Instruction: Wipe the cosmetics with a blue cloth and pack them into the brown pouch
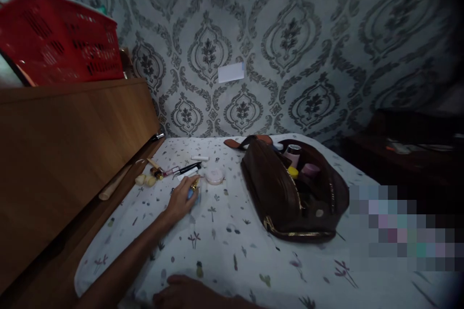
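My left hand [183, 198] reaches across the patterned sheet, its fingers closed round a small gold-and-blue item [194, 186] that they partly cover. Just beyond the fingertips lies a round pale pink compact [214, 176]. A black pen-like cosmetic [187, 169], a pink lip gloss tube [170, 172] and a white tube [199, 158] are scattered around it. Low in the view, my right hand [188, 292] rests near the sheet's front; its fingers are dark and partly cut off. To the right stands an unzipped brown leather bag [268, 178] with several bottles and jars inside.
Yellowish sponges [145, 180] and a wooden stick [114, 184] lie by the wooden cabinet [79, 130] on the left. A red plastic basket [65, 38] sits on top of it. The patterned wall [246, 106] closes off the back.
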